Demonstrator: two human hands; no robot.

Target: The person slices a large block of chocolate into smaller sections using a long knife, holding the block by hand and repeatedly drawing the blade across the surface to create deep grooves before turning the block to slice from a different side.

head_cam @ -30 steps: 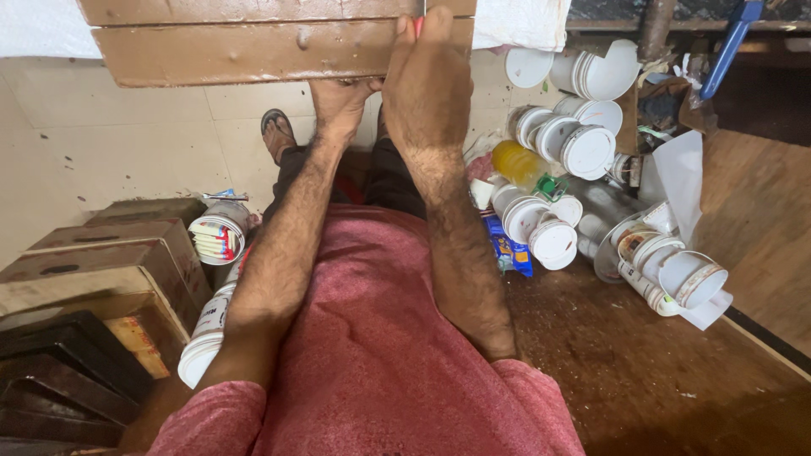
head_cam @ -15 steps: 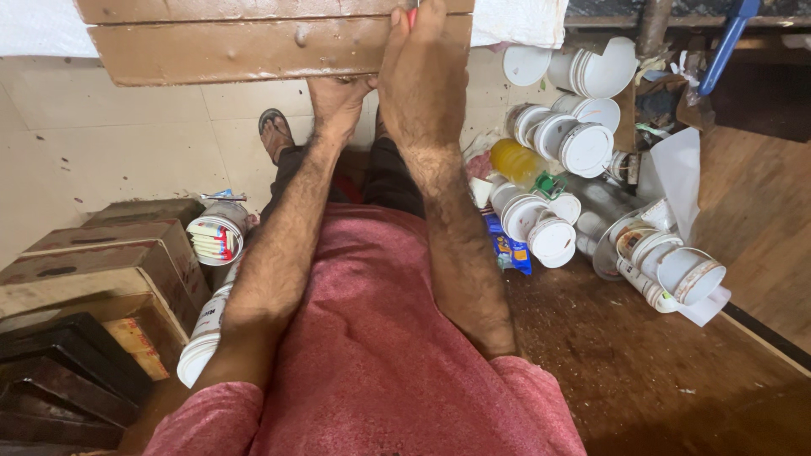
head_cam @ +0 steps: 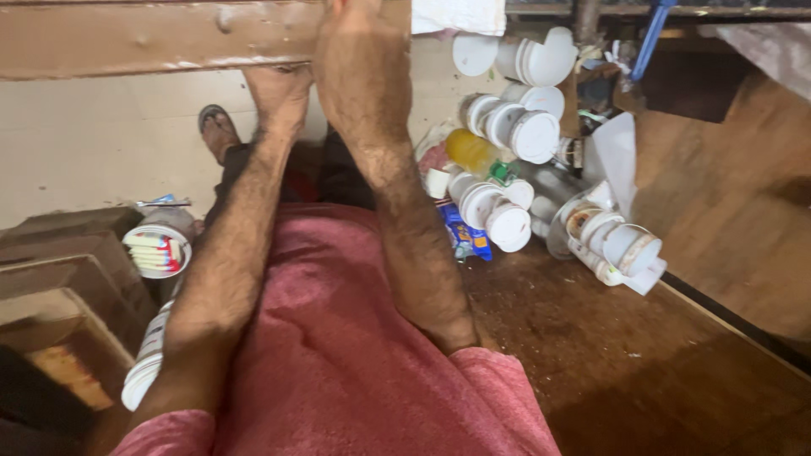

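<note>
I am steadying the long brown wooden plank (head_cam: 152, 38) across the top edge of view: my right hand (head_cam: 359, 63) lies flat on it, fingers spread; my left hand (head_cam: 279, 89) props it from beneath, grip unclear. Any shift needs both hands together.

The wooden plank (head_cam: 152, 38) sits higher in view than a second ago: earlier two boards and a gap showed at the top edge, now only one brown face shows. The right hand (head_cam: 363, 59) has shifted up with it, its fingertips now cut off by the frame, where before a red tip showed above them. The left hand (head_cam: 279, 89) remains under the plank's lower edge. The white tubs (head_cam: 515, 127) at right appear lower and nearer.
</note>
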